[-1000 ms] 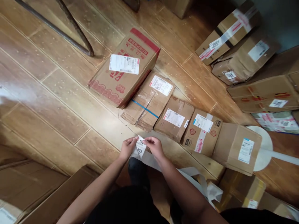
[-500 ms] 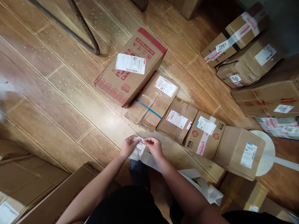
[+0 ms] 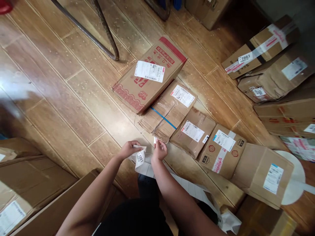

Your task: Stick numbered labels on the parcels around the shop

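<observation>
My left hand (image 3: 128,150) is closed on a strip of number labels (image 3: 140,158), whose uppermost readable label says 1001. The white strip trails down across my lap to the right. Between the thumb and fingers of my right hand (image 3: 159,152), a small white sticker (image 3: 155,140) is pinched, mostly covered by the fingertips. That hand is by the near corner of a flat carton with a blue strap (image 3: 162,118); whether it touches the carton I cannot tell. Beyond the strapped carton lies a larger red-printed carton (image 3: 150,75) with a shipping label.
A brown carton (image 3: 193,131), a carton with red tape (image 3: 220,149) and another carton (image 3: 261,172) continue the row to the right. Labelled boxes (image 3: 261,49) stack at upper right. Large cartons (image 3: 36,180) stand at lower left. A metal leg (image 3: 105,29) rests on the wooden floor.
My hands have moved apart. A small sticker is now in my right hand, separate from the strip, and that hand is nearer the strapped carton. The view has shifted slightly.
</observation>
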The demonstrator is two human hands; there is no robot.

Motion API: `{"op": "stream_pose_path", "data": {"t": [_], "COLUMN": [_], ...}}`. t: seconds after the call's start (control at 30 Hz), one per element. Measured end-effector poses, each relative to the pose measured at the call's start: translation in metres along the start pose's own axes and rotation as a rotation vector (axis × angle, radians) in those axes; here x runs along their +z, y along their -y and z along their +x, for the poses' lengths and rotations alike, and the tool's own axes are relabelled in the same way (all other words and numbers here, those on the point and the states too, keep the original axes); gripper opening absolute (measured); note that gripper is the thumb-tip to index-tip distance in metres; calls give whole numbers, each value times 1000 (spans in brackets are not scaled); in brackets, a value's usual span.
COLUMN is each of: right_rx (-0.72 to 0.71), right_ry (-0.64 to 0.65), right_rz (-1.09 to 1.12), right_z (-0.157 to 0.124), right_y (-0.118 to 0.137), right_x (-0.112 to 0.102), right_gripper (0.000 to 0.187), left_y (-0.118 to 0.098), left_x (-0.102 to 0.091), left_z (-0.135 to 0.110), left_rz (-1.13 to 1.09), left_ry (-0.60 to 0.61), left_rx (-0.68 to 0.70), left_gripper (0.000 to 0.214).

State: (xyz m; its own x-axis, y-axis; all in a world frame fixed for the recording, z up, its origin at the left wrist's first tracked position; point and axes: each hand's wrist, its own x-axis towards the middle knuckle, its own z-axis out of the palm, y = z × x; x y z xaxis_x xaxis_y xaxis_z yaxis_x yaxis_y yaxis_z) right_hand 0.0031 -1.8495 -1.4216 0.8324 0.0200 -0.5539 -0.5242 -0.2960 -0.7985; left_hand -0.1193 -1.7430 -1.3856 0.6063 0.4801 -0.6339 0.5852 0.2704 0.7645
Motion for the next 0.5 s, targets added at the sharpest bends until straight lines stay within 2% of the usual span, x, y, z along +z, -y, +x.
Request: {"op": "stream_pose_path", "data": {"t": [0.1,0.2,0.37,0.5], "right_rx": [-4,-64,-218,-292], "right_ry": [-35,5,202,413], "right_rz": [-3,-46,-165,-259], "right_z": [-2,-1,-15,-31], "right_y": [0,6,16,16], "right_x": [2,-8,-36,-44], "right_gripper": [54,47,28,16], "left_y": [-10,-21,-26,-26], "left_x": [5,5,2,8], "left_z": [0,-1,-1,0], "left_rz": [-28,-41,-229,-325], "left_ry": [52,84,34,7], "left_rx": [53,110,143,123], "left_gripper": [32,29,29,33]}}
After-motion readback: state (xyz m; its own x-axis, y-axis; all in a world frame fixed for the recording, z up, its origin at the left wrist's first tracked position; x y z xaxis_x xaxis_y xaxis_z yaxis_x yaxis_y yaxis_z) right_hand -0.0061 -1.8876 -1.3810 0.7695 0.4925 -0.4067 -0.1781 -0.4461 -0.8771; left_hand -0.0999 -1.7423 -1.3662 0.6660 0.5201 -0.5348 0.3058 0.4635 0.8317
